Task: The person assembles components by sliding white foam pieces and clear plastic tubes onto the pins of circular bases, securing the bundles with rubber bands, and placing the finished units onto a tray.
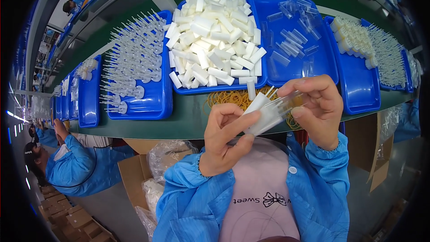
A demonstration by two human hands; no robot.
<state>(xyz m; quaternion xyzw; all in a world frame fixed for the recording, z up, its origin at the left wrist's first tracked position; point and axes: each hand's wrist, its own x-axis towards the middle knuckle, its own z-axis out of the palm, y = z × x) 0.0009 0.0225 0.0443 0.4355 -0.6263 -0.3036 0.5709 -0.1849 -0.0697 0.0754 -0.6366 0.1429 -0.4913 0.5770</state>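
In front of my chest I hold a clear plastic tube [281,108] between both hands. My left hand [229,135] pinches its lower end, together with a white foam block [259,103]. My right hand [323,110] has its thumb and fingers around the tube's upper end. Thin white stems stick up between the hands; where they end I cannot make out. Just beyond lies a heap of yellow rubber bands [228,99]. Behind them, one blue tray [192,91] is piled with white foam blocks [212,33], and another blue tray [329,58] holds loose clear tubes [292,42].
On the left, a blue tray [145,113] carries upright white stemmed parts [134,54]. To the right, a blue tray [360,101] holds white cylindrical parts [351,38]. Cardboard boxes [134,172] stand below the green table edge. A person in blue [92,163] works at the left.
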